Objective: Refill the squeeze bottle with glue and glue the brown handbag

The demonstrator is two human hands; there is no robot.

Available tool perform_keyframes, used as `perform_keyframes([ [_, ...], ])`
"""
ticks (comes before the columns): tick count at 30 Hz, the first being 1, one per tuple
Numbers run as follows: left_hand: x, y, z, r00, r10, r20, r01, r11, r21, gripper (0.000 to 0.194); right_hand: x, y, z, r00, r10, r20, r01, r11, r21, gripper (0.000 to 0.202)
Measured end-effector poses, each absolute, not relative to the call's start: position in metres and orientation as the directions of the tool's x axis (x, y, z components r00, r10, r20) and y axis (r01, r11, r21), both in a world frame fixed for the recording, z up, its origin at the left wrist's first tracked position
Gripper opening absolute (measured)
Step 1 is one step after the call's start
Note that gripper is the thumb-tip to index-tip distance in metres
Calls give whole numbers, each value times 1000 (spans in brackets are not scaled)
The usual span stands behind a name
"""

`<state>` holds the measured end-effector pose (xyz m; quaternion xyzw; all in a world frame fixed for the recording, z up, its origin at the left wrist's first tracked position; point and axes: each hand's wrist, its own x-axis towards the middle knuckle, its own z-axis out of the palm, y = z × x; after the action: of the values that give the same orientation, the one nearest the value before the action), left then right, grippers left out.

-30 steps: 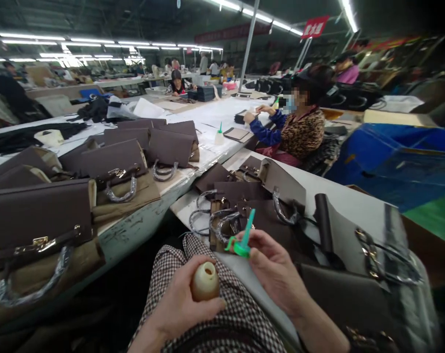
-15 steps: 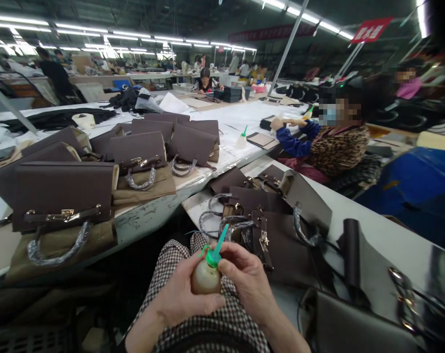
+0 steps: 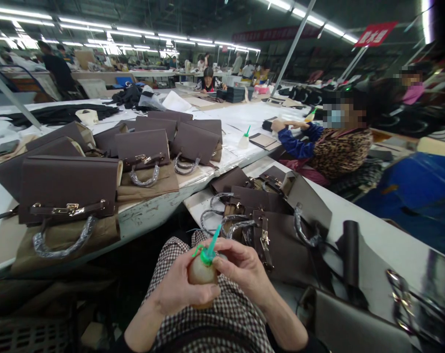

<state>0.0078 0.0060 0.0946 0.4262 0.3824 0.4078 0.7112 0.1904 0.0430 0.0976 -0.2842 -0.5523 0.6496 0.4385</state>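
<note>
My left hand (image 3: 178,289) grips a small tan squeeze bottle (image 3: 201,270) over my lap. On the bottle's neck sits a green nozzle cap (image 3: 209,250), and the fingers of my right hand (image 3: 240,267) pinch it at its base. The pointed green tip leans up and to the right. Just beyond my hands lie dark brown handbags (image 3: 270,230) with wrapped handles on a white table (image 3: 373,230).
More brown handbags (image 3: 70,184) stand in rows on the long table (image 3: 141,218) to my left. A seated person in a leopard-print top (image 3: 340,147) works at the table ahead, near another green-capped bottle (image 3: 244,139). Other workers sit further back.
My right hand carried the green cap from beside the open bottle onto its neck and now holds it there. The view has turned slightly left.
</note>
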Motion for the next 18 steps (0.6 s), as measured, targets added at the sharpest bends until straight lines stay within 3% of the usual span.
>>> perform_keyframes([
  [5,18,4,103,155,970,-187,-244,222,944,35,195,51,111,-539,835,115,-71,91,-993,31],
  [10,24,2,108,-30,983,-180,-233,169,958,41,183,46,111,-553,831,55,-163,-44,-986,56],
  [12,24,1,109,-64,979,-193,-254,171,952,45,176,42,109,-436,885,164,-151,108,-983,57],
  [14,23,0,108,-97,979,-179,-232,153,961,45,172,38,107,-278,870,409,4,426,-905,42],
  [16,22,0,108,-124,980,-155,-197,129,972,45,170,36,108,-222,732,644,201,681,-704,31],
  [18,22,0,106,-145,979,-141,-195,112,974,45,171,36,111,-259,607,751,328,787,-523,31],
])
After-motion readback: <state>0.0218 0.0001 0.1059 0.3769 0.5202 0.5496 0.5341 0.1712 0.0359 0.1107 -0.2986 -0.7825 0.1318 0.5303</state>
